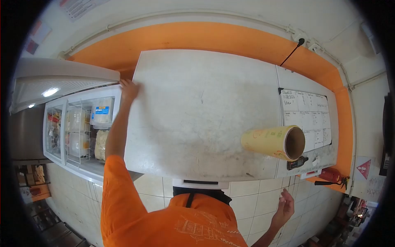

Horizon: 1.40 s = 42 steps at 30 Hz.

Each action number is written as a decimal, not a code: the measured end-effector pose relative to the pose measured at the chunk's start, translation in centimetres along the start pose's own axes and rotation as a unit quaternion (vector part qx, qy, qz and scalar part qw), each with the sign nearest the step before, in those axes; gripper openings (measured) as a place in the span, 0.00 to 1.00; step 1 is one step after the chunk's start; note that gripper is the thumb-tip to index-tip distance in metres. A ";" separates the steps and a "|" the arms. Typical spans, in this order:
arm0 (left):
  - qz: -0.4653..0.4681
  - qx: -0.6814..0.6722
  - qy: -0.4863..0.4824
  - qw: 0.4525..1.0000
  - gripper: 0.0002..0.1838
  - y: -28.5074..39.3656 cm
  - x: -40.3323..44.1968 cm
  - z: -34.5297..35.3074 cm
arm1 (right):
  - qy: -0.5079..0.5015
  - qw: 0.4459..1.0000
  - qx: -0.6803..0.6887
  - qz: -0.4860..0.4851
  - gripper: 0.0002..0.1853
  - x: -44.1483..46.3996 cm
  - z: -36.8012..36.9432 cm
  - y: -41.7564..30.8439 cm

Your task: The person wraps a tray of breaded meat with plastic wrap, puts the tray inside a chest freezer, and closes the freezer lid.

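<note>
My left hand (129,89) is raised at the far left. Its fingers are closed around the near corner of a raised white freezer lid (70,80). Under that lid, an open chest freezer (117,99) shows wire baskets (78,133), bagged food and a clear tub with a blue label (102,110). My forearm crosses its right edge. My right hand (284,204) hangs at the lower right, over the floor. Its fingers are loosely bent and apart, with nothing visible in them. The nearest things to it are a black handheld device (297,163) and the front edge of the white top.
A broad white closed freezer top (197,99) lies before me. On its right stand a yellow cardboard-cored roll (263,140) and a written whiteboard (306,117). A black plug cable (292,53) runs up the wall. A red fire extinguisher (330,175) is at the right.
</note>
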<state>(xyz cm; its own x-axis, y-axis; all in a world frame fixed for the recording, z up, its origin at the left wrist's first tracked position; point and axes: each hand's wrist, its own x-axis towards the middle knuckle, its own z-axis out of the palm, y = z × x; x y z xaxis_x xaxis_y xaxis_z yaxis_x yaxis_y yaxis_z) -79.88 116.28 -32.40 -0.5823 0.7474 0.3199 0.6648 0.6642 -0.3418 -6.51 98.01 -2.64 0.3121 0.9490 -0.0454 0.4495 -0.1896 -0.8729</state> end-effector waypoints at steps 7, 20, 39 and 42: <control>0.512 -0.519 -0.107 0.676 0.41 18.4 -19.5 -19.7 | 0.046 0.998 0.014 0.043 0.16 0.8 2.1 -0.6; 0.121 -0.359 0.051 0.924 0.13 -0.4 3.1 -19.3 | 0.156 0.987 -0.029 0.003 0.18 2.0 2.1 -0.6; 0.101 -0.381 0.076 0.916 0.28 -64.2 16.2 -37.6 | -0.497 0.744 -0.372 -0.250 0.30 -14.4 24.8 11.4; 0.110 -0.150 0.131 0.974 0.25 -62.2 18.3 -36.0 | -0.441 0.766 -0.408 -0.228 0.26 -16.2 27.5 13.1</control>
<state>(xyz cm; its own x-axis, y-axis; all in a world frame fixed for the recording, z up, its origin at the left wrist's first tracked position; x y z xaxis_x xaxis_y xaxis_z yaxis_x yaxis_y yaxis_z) -115.00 88.19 26.55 -0.2975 0.8157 0.4962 0.8898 0.4253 -0.1656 -28.68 87.12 -26.70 -0.5582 0.6958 -0.4519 0.8296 0.4595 -0.3172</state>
